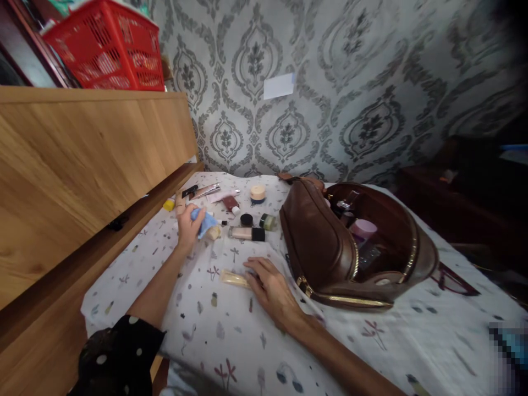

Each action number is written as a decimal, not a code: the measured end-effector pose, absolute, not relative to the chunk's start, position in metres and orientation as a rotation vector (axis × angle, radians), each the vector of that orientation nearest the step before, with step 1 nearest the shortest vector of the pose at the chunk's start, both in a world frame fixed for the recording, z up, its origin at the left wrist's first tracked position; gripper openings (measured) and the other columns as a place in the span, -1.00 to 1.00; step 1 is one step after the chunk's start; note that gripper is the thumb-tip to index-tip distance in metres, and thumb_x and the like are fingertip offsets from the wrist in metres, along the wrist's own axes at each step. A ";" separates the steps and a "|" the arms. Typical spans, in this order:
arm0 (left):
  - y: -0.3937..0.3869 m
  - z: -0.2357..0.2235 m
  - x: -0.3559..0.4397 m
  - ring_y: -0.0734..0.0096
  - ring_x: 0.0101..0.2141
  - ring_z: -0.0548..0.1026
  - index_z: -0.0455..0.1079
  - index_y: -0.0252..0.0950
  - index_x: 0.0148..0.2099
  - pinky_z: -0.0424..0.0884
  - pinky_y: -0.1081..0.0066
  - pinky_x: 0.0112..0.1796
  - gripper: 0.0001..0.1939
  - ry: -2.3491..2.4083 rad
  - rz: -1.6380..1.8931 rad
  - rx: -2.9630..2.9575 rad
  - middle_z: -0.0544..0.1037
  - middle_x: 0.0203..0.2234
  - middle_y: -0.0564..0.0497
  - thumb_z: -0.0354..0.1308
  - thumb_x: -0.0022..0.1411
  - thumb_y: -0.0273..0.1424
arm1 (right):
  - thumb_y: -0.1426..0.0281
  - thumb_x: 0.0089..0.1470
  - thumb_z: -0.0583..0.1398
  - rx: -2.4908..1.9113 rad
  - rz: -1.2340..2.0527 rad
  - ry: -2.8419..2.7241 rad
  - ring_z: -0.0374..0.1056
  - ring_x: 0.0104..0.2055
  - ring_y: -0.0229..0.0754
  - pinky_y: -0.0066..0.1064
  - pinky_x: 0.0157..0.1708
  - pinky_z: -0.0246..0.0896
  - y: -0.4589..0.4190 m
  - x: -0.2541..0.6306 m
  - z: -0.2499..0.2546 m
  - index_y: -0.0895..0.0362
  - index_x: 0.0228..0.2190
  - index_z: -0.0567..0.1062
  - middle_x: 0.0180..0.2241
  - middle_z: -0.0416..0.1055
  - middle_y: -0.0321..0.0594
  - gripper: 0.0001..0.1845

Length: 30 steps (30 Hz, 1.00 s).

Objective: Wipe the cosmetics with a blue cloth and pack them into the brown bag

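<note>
My left hand (188,226) is closed on a crumpled blue cloth (203,220). Just below the cloth lies a small item with a pale yellow end (213,232). Low over the sheet, my right hand (270,289) has its fingers curled round the right end of a pale yellow, see-through tube (233,278); that end is hidden. Between and beyond the hands are a foundation bottle with a black cap (246,234), a black round lid (246,220), a small greenish jar (268,221), a peach-lidded jar (258,193) and a dark red packet (231,203).
An unzipped brown leather bag (317,242) stands on the right, with a pink-lidded jar (364,227) among its contents. Several tubes (223,195) lie at the back left, near a yellow item (169,204). A wooden cabinet (94,148) with a red basket (111,49) borders the left side.
</note>
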<state>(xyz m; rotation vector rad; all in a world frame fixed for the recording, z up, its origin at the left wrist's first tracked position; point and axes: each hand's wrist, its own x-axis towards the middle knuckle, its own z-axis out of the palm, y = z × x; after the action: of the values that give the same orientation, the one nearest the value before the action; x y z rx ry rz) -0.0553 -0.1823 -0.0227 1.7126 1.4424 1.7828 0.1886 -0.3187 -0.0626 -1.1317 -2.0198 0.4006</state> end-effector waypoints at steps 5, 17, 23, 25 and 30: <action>-0.192 -0.028 -0.045 0.32 -0.33 0.44 0.34 -0.22 -0.34 0.32 0.38 -0.22 -0.84 1.622 1.325 2.391 0.48 -0.42 0.04 0.16 0.24 -0.26 | 0.46 0.23 0.11 -1.120 0.399 -2.028 0.47 -0.05 -0.01 -0.14 -0.02 0.42 -0.319 0.188 -0.062 0.15 -0.13 0.52 -0.10 0.53 -0.02 -0.78; -0.171 -0.030 -0.042 0.23 -0.30 0.43 0.27 -0.20 -0.37 0.33 0.33 -0.21 -0.83 1.657 1.400 2.363 0.41 -0.40 0.01 0.11 0.27 -0.31 | 0.46 0.24 0.09 -1.113 0.486 -1.896 0.46 -0.11 -0.07 -0.20 -0.08 0.40 -0.319 0.196 -0.057 0.15 -0.16 0.51 -0.20 0.53 -0.07 -0.78; -0.129 -0.006 -0.024 0.11 -0.19 0.45 0.43 -0.17 -0.27 0.36 0.32 -0.19 -0.92 1.362 1.166 2.583 0.43 -0.33 -0.06 0.20 0.14 -0.42 | 0.50 0.21 0.12 -1.150 0.508 -1.857 0.43 -0.11 -0.07 -0.20 -0.07 0.38 -0.319 0.199 -0.056 0.17 -0.17 0.51 -0.20 0.52 -0.07 -0.80; -0.113 -0.005 -0.019 0.10 -0.18 0.45 0.48 -0.15 -0.11 0.38 0.33 -0.20 -0.75 1.382 0.942 2.680 0.43 -0.29 -0.07 0.16 0.13 -0.44 | 0.51 0.20 0.13 -1.137 0.513 -1.853 0.43 -0.11 -0.08 -0.20 -0.06 0.37 -0.320 0.200 -0.057 0.17 -0.17 0.51 -0.20 0.52 -0.08 -0.81; -0.077 -0.018 -0.009 0.17 -0.23 0.48 0.45 -0.09 0.09 0.39 0.37 -0.27 -0.57 1.390 0.494 2.835 0.44 -0.20 -0.08 0.06 0.17 -0.40 | 0.52 0.20 0.12 -1.120 0.530 -1.827 0.42 -0.09 -0.10 -0.23 -0.03 0.38 -0.328 0.202 -0.053 0.17 -0.17 0.51 -0.20 0.52 -0.09 -0.80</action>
<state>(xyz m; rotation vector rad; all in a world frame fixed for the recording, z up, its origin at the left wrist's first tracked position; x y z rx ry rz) -0.0088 -0.0772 -0.0183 2.8354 1.3900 0.4944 0.2016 -0.3275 -0.0528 -1.1201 -1.8270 0.5298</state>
